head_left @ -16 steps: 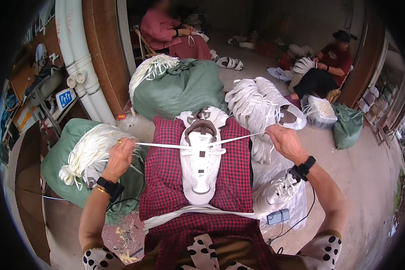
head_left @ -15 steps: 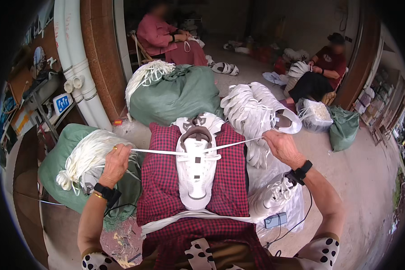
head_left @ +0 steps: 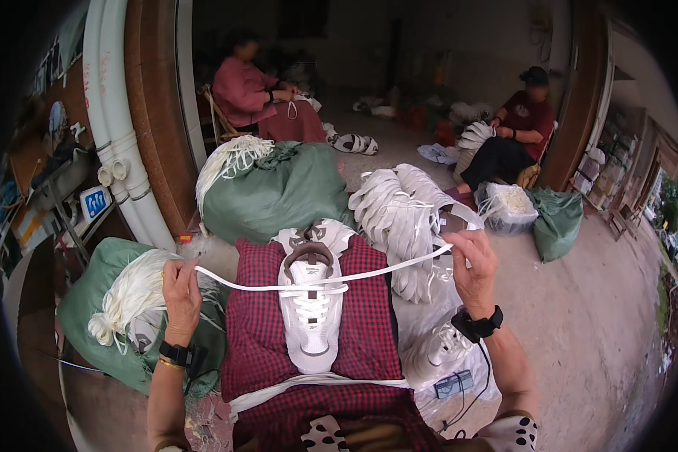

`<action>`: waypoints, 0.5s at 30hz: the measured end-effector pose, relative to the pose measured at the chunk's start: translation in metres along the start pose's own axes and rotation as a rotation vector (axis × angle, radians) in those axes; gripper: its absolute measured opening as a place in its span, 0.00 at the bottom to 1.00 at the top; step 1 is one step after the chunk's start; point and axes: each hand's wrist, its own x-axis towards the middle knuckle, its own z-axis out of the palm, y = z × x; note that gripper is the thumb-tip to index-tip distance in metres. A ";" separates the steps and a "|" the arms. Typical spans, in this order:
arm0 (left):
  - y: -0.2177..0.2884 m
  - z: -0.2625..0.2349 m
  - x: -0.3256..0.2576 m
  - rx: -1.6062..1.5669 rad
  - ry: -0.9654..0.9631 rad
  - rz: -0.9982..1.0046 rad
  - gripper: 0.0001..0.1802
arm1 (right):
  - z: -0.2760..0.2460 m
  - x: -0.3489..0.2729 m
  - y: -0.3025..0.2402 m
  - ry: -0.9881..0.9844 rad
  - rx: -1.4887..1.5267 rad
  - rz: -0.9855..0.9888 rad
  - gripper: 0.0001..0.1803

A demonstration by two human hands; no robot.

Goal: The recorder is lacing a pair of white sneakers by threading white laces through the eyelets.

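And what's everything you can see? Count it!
Checked fabric cloth: one, red and black, centre.
Laced shoe: one, white with brown lining, on the cloth.
Flat shoelace: one, white, across the shoe.
Bulging fabric sacks: three, green, left, ahead, right.
Shoelace bundles: two, white, on two sacks.
Heaped shoes: uncountable, white, ahead right.
Nearer laced footwear: at least one, white, lower right.
Boxy device with cable: one, grey, lower right.
Plastic tub: one, clear, beside the right sack.
Round pipes: two, pale, far left.
Seated people: two, pink and dark red tops, behind.
Left grip: one, holding the shoelace.
Right grip: one, holding the shoelace.
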 end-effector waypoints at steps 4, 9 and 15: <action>0.036 0.025 0.016 -0.213 -0.007 -0.029 0.13 | 0.044 -0.022 -0.019 -0.125 0.462 0.375 0.08; 0.078 0.069 0.036 -0.704 -0.205 -0.301 0.07 | 0.097 -0.021 -0.029 -0.329 1.067 0.732 0.08; 0.085 0.086 0.018 -1.067 -0.509 -0.612 0.09 | 0.134 -0.029 -0.038 -0.528 0.906 0.609 0.05</action>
